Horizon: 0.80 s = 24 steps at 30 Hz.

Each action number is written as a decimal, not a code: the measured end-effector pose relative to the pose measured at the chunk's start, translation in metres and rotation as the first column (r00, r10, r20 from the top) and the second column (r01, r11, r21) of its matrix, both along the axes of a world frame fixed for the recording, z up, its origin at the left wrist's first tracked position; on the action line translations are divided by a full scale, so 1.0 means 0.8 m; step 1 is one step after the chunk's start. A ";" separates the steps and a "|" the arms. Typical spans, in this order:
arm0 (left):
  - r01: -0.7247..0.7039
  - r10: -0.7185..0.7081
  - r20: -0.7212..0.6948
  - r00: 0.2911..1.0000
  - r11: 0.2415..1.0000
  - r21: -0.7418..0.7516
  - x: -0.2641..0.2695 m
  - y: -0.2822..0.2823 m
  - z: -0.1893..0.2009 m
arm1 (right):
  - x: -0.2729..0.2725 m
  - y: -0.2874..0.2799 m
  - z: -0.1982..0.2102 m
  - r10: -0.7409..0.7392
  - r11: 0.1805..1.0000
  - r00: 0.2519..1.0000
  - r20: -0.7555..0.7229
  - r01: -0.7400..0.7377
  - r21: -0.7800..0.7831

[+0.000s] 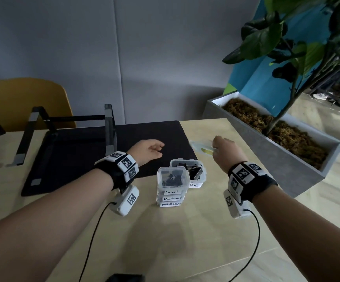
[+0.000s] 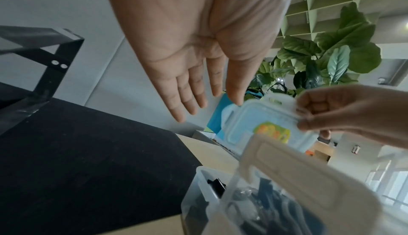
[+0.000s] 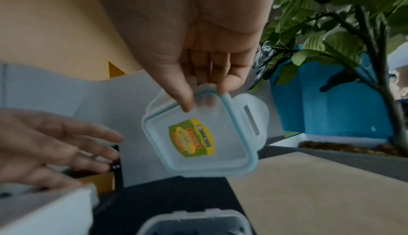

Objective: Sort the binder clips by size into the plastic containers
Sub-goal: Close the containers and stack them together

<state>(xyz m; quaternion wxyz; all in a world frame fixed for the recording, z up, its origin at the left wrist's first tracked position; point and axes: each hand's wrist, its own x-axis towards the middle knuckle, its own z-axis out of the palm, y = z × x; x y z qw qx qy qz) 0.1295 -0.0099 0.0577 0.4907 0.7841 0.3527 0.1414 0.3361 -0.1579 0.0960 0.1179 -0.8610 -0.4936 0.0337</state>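
A stack of clear plastic containers (image 1: 172, 186) stands mid-table; the top one, labelled "Small", is uncovered and holds small black binder clips (image 1: 172, 178). Behind it an uncovered container (image 1: 195, 169) labelled "LARGE" holds bigger black clips. My right hand (image 1: 224, 148) pinches a clear lid (image 3: 198, 139) with a blue seal and a green-yellow sticker between thumb and fingers, above the table behind the containers. The lid (image 2: 260, 127) also shows in the left wrist view. My left hand (image 1: 148, 149) hovers over the black mat with straight fingers (image 2: 189, 99), holding nothing.
A black desk mat (image 1: 73, 159) carries a black metal stand (image 1: 110, 127). A grey planter (image 1: 277, 159) with a leafy plant runs along the table's right edge. A yellow chair (image 1: 26, 102) stands behind the table. Cables trail from both wrist cameras across the near tabletop.
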 end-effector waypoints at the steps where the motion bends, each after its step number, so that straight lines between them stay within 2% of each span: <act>1: 0.012 -0.012 -0.005 1.000 1.000 -0.008 0.006 0.002 0.001 | -0.004 0.006 0.004 0.026 0.999 0.999 -0.024 -0.025 0.026; 5: 0.051 -0.050 -0.068 0.996 0.999 0.010 0.028 0.010 -0.003 | -0.014 0.030 0.018 0.132 0.988 0.979 -0.155 -0.118 0.100; 10: 0.015 -0.015 0.010 1.000 1.000 0.023 0.044 0.018 -0.009 | -0.005 0.052 0.021 0.234 0.972 0.938 -0.257 -0.227 0.058; 13: 0.023 -0.016 -0.066 0.998 0.995 0.101 0.051 0.028 -0.010 | 0.008 0.062 0.016 0.230 0.972 0.922 -0.312 -0.231 0.034; 15: 0.048 -0.038 -0.110 0.993 0.994 0.096 0.058 0.034 -0.012 | 0.021 0.070 0.009 0.187 0.980 0.914 -0.360 -0.198 0.006; 20: 0.064 -0.069 -0.024 0.997 0.983 -0.171 0.070 0.041 -0.027 | 0.048 0.070 -0.014 0.100 0.970 0.879 -0.467 -0.189 -0.149; 24: -0.010 -0.016 -0.081 0.997 0.950 -0.312 0.080 0.040 -0.038 | 0.058 0.069 -0.037 -0.014 0.968 0.775 -0.632 -0.148 -0.204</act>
